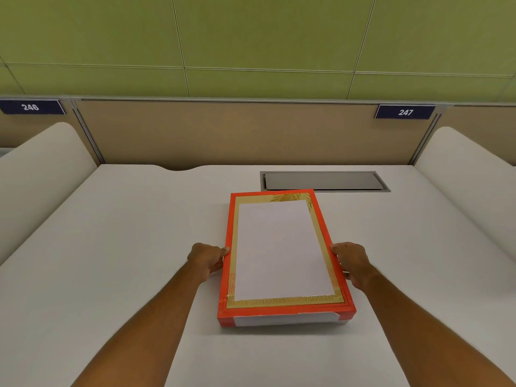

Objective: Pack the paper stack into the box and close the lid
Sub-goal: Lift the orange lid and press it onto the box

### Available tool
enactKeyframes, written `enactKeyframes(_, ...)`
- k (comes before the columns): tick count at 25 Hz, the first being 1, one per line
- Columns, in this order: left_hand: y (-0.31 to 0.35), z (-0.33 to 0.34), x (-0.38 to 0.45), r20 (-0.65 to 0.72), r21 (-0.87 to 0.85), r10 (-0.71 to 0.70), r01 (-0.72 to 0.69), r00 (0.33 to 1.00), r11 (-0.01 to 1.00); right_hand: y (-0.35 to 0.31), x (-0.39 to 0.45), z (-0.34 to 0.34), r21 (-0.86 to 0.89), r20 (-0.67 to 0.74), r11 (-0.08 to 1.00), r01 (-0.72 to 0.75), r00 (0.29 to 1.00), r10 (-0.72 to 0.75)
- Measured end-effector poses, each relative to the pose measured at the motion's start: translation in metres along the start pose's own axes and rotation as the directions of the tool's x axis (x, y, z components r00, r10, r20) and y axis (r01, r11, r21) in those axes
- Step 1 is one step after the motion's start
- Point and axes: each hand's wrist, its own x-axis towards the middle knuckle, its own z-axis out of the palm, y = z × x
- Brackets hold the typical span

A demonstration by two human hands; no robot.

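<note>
A flat box (279, 312) with a red-orange rim and a gold inner border lies on the white desk in front of me, long side pointing away. A white paper surface (279, 247) fills the area inside the gold border; I cannot tell whether it lies on the lid or inside the box. Along the near side a pale strip shows under the red edge. My left hand (208, 259) grips the box's left edge, thumb on the rim. My right hand (353, 262) grips the right edge the same way.
The white desk (125, 247) has a grey metal cable hatch (324, 181) just behind the box. A tan partition (223, 129) closes the back, with labels 246 and 247. Rounded white dividers stand at the left (42, 169) and right (469, 169).
</note>
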Motion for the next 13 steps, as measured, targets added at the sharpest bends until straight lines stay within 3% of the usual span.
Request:
enactKeyframes(5,0.004,0.004,0.002,-0.102,0.097,0.102,-0.093,0.99,0.991,-0.001,0.005,0.004,-0.057,-0.078,0.998,-0.008,0.997,0.003)
enactKeyframes(13,0.014,0.011,0.006,-0.147,0.258,0.199,-0.157,0.969,0.953,-0.017,0.02,0.002,-0.213,-0.117,0.976,0.048,0.99,-0.074)
